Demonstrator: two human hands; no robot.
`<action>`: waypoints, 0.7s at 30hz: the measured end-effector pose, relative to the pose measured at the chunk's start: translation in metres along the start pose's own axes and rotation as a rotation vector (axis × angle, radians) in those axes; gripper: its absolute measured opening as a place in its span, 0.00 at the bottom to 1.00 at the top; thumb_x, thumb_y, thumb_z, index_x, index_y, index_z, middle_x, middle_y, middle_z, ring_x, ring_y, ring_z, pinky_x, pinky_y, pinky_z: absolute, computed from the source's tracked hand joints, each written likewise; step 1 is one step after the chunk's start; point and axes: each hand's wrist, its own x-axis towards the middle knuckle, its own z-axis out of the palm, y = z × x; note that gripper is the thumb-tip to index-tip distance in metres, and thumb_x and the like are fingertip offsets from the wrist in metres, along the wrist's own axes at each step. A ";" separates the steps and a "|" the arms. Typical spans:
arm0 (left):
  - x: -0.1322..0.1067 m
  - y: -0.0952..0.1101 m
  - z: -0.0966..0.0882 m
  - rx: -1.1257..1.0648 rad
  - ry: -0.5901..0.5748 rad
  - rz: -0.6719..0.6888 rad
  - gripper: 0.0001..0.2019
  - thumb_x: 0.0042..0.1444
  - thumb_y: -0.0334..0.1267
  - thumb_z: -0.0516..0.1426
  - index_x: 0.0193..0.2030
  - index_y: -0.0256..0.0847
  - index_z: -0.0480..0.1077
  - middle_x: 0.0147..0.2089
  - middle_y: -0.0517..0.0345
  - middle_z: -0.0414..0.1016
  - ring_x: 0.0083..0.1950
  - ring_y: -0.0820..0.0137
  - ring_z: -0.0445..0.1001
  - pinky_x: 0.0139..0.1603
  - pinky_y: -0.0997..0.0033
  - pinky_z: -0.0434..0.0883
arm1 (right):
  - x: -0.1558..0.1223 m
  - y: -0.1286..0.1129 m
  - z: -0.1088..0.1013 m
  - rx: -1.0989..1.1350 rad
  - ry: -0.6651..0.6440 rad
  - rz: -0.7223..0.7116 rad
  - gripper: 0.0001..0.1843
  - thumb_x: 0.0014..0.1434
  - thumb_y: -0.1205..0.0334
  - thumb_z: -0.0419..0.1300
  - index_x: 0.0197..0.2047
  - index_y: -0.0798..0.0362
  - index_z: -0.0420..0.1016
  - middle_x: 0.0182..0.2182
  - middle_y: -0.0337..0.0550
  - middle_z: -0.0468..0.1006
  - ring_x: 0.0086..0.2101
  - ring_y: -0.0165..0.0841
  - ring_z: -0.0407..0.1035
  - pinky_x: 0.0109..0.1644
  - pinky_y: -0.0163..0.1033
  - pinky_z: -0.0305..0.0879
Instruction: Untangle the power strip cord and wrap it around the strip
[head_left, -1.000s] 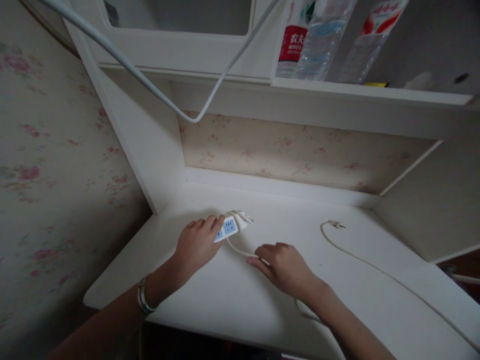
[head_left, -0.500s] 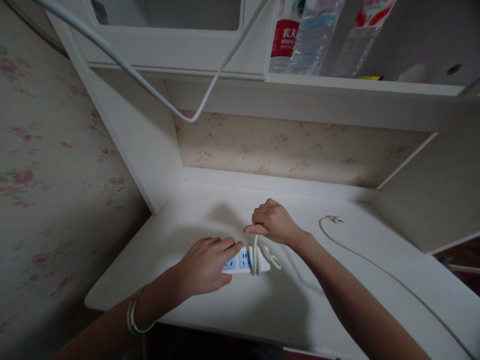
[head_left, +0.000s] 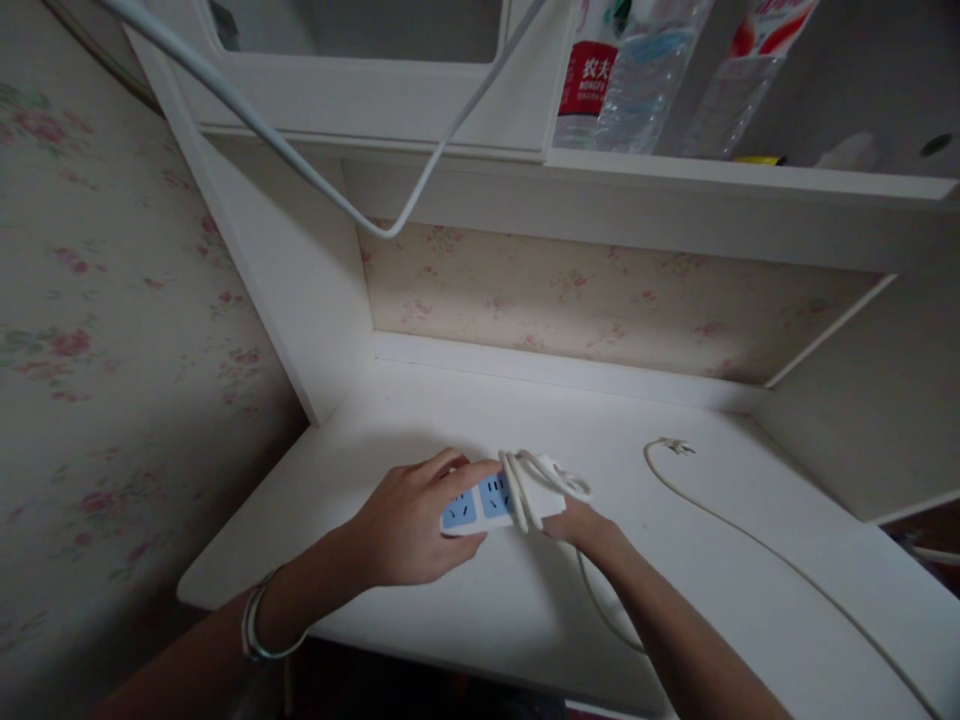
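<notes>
A white power strip [head_left: 474,524] with blue socket faces is held tilted above the desk. My left hand [head_left: 412,515] is closed around its left end, thumb on the near side and fingers over the far side. Several turns of off-white cord [head_left: 519,490] wrap the strip's right part, and a loose loop sticks out to the right. My right hand [head_left: 577,522] is at the right end, reaching under and behind the strip; its fingers are hidden there. A length of cord hangs below the right wrist. Farther right, the two-tone plug [head_left: 677,446] lies on the desk.
The white desk [head_left: 420,400] has a raised back edge and a side panel at left. From the plug, cord [head_left: 780,550] runs to the lower right. Overhead a thick white cable [head_left: 300,185] droops. Plastic bottles [head_left: 649,85] stand on the shelf above.
My right hand has moved from above the strip, where it gripped the cord, down and around to its underside. The strip has risen slightly and tilted. My left hand keeps its hold.
</notes>
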 end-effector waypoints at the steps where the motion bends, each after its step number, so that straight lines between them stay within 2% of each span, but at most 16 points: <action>1: 0.001 -0.001 0.001 0.006 0.017 -0.023 0.31 0.53 0.42 0.57 0.64 0.54 0.53 0.52 0.58 0.69 0.48 0.67 0.72 0.47 0.68 0.70 | -0.005 -0.003 0.004 -0.104 -0.032 0.034 0.18 0.65 0.53 0.46 0.40 0.55 0.73 0.34 0.51 0.79 0.35 0.38 0.73 0.38 0.39 0.65; 5: 0.003 -0.006 0.007 0.074 0.071 -0.100 0.32 0.56 0.44 0.55 0.67 0.55 0.48 0.50 0.57 0.69 0.46 0.66 0.72 0.46 0.68 0.71 | -0.027 -0.017 0.010 -0.349 -0.181 0.207 0.17 0.67 0.54 0.44 0.42 0.53 0.70 0.33 0.49 0.80 0.32 0.39 0.75 0.33 0.38 0.61; 8: 0.006 -0.009 0.014 0.188 0.098 -0.188 0.33 0.57 0.45 0.54 0.68 0.58 0.46 0.48 0.58 0.69 0.43 0.67 0.73 0.41 0.68 0.71 | -0.040 -0.030 0.006 -0.400 -0.180 0.238 0.15 0.67 0.54 0.45 0.40 0.52 0.67 0.31 0.45 0.80 0.30 0.38 0.75 0.29 0.36 0.57; 12: 0.011 -0.008 0.027 0.343 0.107 -0.272 0.33 0.58 0.43 0.53 0.68 0.58 0.45 0.48 0.54 0.68 0.41 0.65 0.74 0.37 0.68 0.70 | -0.047 -0.045 -0.003 -0.480 -0.128 0.191 0.09 0.66 0.59 0.48 0.43 0.52 0.65 0.32 0.43 0.79 0.28 0.35 0.74 0.27 0.36 0.53; 15: 0.015 -0.006 0.036 0.429 0.096 -0.288 0.33 0.58 0.41 0.53 0.68 0.57 0.45 0.48 0.51 0.67 0.39 0.64 0.74 0.36 0.67 0.70 | -0.045 -0.052 -0.010 -0.583 -0.112 0.136 0.06 0.64 0.66 0.50 0.41 0.52 0.67 0.31 0.42 0.77 0.26 0.33 0.72 0.27 0.37 0.52; 18: 0.018 -0.006 0.042 0.492 0.088 -0.297 0.33 0.57 0.38 0.52 0.68 0.57 0.45 0.46 0.50 0.68 0.37 0.63 0.74 0.35 0.66 0.70 | -0.038 -0.051 -0.020 -0.663 -0.080 0.083 0.08 0.63 0.70 0.50 0.35 0.53 0.68 0.29 0.42 0.75 0.27 0.32 0.70 0.30 0.36 0.54; 21: 0.018 -0.008 0.043 0.517 0.045 -0.270 0.33 0.56 0.37 0.53 0.67 0.55 0.47 0.45 0.49 0.68 0.36 0.62 0.73 0.34 0.65 0.70 | -0.026 -0.041 -0.035 -0.633 -0.061 -0.005 0.10 0.64 0.67 0.50 0.35 0.54 0.71 0.31 0.44 0.75 0.31 0.32 0.69 0.34 0.36 0.57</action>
